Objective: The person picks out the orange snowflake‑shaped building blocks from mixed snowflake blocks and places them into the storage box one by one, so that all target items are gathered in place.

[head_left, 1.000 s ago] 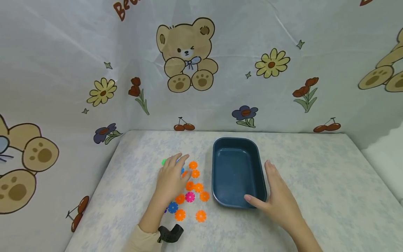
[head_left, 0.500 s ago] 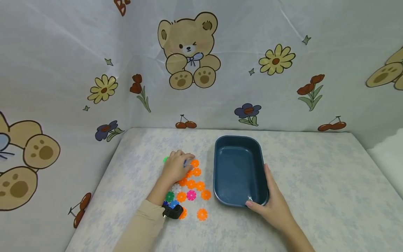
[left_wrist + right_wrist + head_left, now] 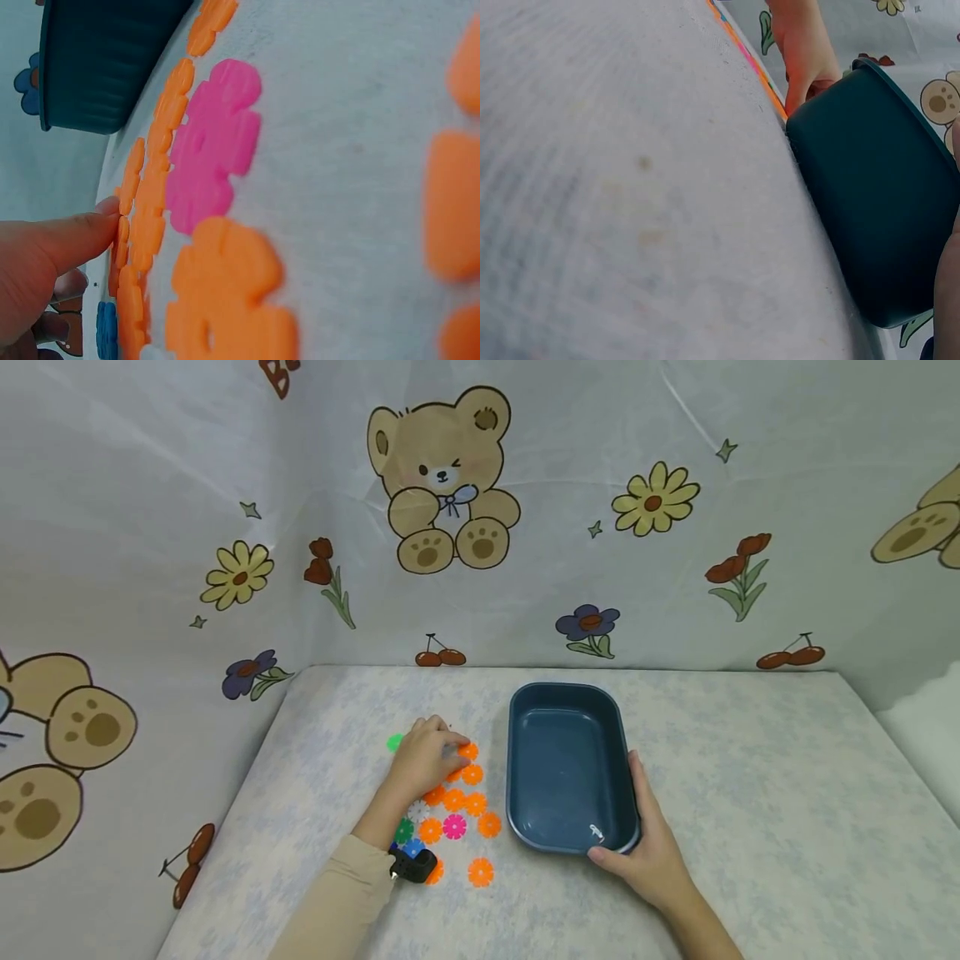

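Observation:
My left hand [image 3: 426, 758] reaches over a group of flower-shaped plastic discs. Its thumb and index finger close on an orange disc [image 3: 468, 750] at the group's far right. In the left wrist view the thumb touches the edge of an orange disc, while the other fingertips are partly hidden. A deep dark-blue plastic tray [image 3: 514, 793] stands right of the discs. My right hand [image 3: 651, 852] holds its near right corner, with the thumb over the rim and fingers along the outer side. A small white mark shows inside the tray near that thumb.
More discs lie flat on the table [image 3: 750, 777]: several orange, a pink disc [image 3: 454, 826], a white disc [image 3: 418, 811], green and blue ones. A black wrist strap device [image 3: 412, 865] hides part of the near discs. Behind, a printed cloth [image 3: 540, 593] bounds the table.
My left hand has come down among the discs, its thumb and index drawing together toward the far-right orange disc. My right hand has settled from beside the tray onto its corner.

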Demonstrator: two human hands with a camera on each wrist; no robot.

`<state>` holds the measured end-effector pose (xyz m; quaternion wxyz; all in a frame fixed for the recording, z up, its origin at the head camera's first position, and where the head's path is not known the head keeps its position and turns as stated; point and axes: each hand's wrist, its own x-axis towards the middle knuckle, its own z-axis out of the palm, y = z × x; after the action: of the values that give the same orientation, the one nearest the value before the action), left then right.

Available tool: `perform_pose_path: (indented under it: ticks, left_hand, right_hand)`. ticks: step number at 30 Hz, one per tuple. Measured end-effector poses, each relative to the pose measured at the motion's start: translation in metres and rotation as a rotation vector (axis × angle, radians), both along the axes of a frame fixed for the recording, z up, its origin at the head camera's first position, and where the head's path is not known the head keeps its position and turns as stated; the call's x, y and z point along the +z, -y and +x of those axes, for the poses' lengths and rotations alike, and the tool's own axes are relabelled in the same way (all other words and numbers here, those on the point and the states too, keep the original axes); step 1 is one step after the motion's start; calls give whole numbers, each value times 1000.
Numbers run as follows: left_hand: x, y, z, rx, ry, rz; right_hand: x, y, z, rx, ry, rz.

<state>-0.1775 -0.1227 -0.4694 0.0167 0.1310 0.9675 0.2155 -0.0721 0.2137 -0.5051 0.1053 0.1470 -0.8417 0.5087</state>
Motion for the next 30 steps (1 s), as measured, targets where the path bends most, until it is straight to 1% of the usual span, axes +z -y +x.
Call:
perform_pose_path:
  ticks: [4,8,11,13,16,19,22,26,30]
  left_hand:
    - [0,-1,0,-1,-10,-6]
    - [-3,-1,-1,-4,-12,-6]
    - [-7,-2,-3,-26,-33,-12]
    - [-8,-3,-3,-41,-32,-10]
    - [-9,-5,-4,-49,1,8]
    - [-9,-7,-7,-40,49,55]
    - [-11,-7,-9,-27,71,87]
    - [-12,-7,-8,-14,74,112]
    - [-11,-9,-8,-17,54,113]
  right_hand:
    - [-5,-2,-2,19,-17,-29]
    - [-7,-3,-3,33,5,-52]
    - [-5,-3,-2,36,29,-60]
    - [-5,-3,-1,40,34,-63]
    - [-6,-3,-1,45,33,-74]
    - [-8,-4,-2,53,23,-86]
    - [-9,-5,-2,63,14,-98]
    - [-10,-4,-2,73,7,-106]
    - [-10,-4,-2,79,-2,-114]
